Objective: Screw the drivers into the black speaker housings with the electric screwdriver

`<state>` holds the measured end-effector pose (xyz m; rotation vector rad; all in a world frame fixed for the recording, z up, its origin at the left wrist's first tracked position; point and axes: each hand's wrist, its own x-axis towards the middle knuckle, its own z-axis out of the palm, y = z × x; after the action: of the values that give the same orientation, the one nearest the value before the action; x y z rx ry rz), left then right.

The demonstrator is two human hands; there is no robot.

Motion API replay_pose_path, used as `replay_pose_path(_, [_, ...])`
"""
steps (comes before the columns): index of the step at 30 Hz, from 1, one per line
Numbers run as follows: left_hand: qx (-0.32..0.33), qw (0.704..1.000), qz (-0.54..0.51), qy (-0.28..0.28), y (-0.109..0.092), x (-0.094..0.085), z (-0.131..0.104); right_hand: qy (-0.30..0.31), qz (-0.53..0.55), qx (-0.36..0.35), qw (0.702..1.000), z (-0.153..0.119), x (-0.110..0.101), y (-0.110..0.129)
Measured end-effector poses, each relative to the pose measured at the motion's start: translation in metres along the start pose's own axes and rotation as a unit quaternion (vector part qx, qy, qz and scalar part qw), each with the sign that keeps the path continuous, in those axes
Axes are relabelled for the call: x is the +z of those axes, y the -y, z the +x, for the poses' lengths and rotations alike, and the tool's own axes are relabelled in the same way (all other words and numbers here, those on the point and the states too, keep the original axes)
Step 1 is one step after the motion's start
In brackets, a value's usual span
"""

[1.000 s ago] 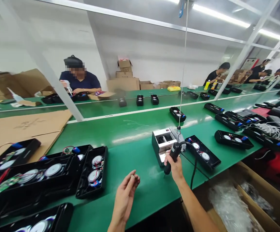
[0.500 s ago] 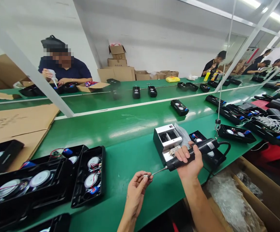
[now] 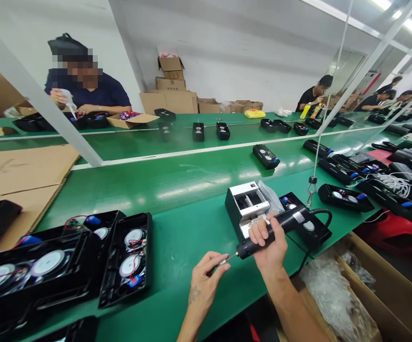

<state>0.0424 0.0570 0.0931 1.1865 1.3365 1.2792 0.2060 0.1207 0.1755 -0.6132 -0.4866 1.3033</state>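
Observation:
My right hand is wrapped around a black electric screwdriver, whose cable loops off its rear end. Its thin bit points left and slightly down. At the end of the bit, my left hand pinches a small pale metal-looking piece, too small to name. Just behind the screwdriver stands a black-and-white box-shaped device with a switch on top and a slot in its front. Both hands are above the green bench.
Open black speaker housings with round drivers and wires lie at left; another lies behind the screwdriver. A hook hangs on a cord nearby. Cardboard boxes with plastic bags stand below right. A co-worker sits across the bench.
The screwdriver has shifted slightly left and down, closer to my left hand, so less of the bit shows. Its rear end no longer overlaps the hanging hook. The view has shifted slightly.

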Motion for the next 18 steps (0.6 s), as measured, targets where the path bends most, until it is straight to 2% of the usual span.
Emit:
replay_pose_path(4, [0.037,0.999,0.031,-0.006,-0.003,0.009,0.000,0.014,-0.022,0.002,1.000,-0.002,-0.003,-0.005])
replay_pose_path(9, [0.067,0.996,0.063,-0.014,-0.006,0.014,0.001,-0.001,-0.021,-0.036,0.999,0.001,-0.011,0.005])
replay_pose_path(12, [0.085,0.994,0.066,0.004,-0.010,0.019,0.001,0.007,-0.021,-0.031,0.999,-0.001,-0.012,0.009])
replay_pose_path(14, [0.089,0.994,0.065,0.012,-0.012,0.022,0.001,0.011,-0.029,-0.033,0.999,-0.001,-0.013,0.011])
replay_pose_path(18, [0.081,0.995,0.055,-0.015,-0.012,0.025,-0.001,-0.004,-0.035,-0.065,0.997,-0.002,-0.015,0.014])
